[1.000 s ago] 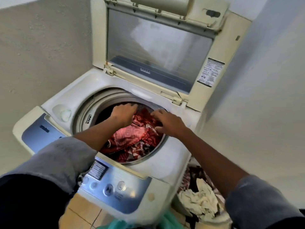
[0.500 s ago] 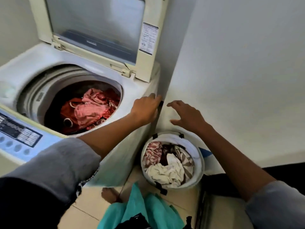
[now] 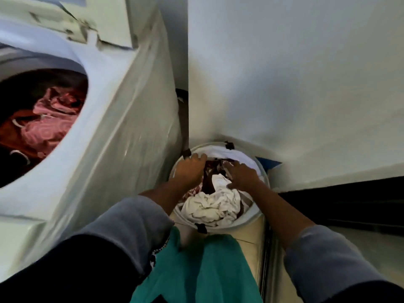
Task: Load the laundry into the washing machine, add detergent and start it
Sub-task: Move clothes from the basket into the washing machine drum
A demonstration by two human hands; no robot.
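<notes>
The white top-load washing machine (image 3: 122, 127) stands at the left, its drum holding red and pink patterned clothes (image 3: 46, 121). On the floor to its right sits a round white laundry basket (image 3: 248, 221) with a crumpled white cloth (image 3: 209, 204) and dark maroon cloth (image 3: 207, 179) in it. My left hand (image 3: 189, 172) reaches into the basket's far left side; its fingertips dip among the clothes and are hard to see. My right hand (image 3: 242, 177) lies with spread fingers on the dark and striped cloth at the far right of the pile.
A white wall (image 3: 284, 84) rises right behind the basket, leaving it wedged in the corner beside the machine. A blue item (image 3: 270, 164) pokes out behind the basket. Teal cloth (image 3: 196, 270) hangs below me over the tiled floor (image 3: 247, 236). A dark strip (image 3: 349, 204) runs at the right.
My view swung from the drum to the basket. Both hands left the clothes in the drum, passed over the machine's right edge and came down into the basket.
</notes>
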